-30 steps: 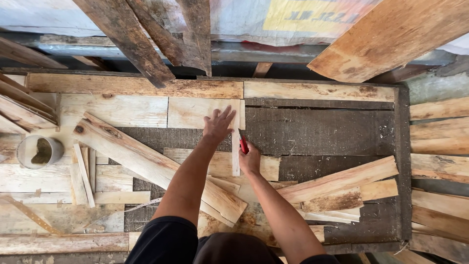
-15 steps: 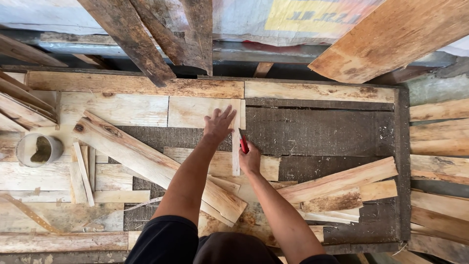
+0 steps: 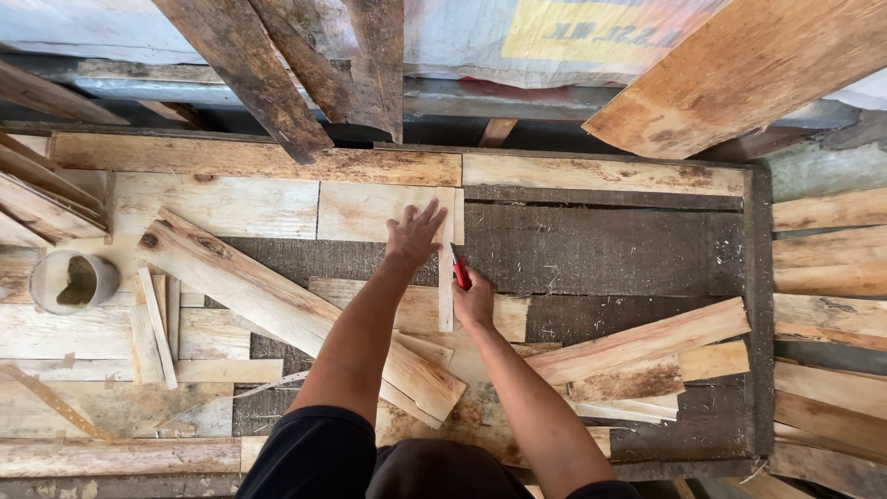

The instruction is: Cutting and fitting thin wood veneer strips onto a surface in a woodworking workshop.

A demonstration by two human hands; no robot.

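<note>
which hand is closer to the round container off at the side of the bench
Left. The left hand lies flat on the pale boards, on the same side as the round container. The right hand, holding a red pencil, sits farther away, beyond the thin wooden strip.

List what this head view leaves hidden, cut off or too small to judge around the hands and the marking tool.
- Red marking tool: its tip is too small to make out, and the right hand covers its lower end.
- Narrow wood strip: the right hand hides part of its edge.
- Pale board: the left hand covers a patch.
- Round tin: contents unclear.
- Long plank: the left arm crosses it.
</note>
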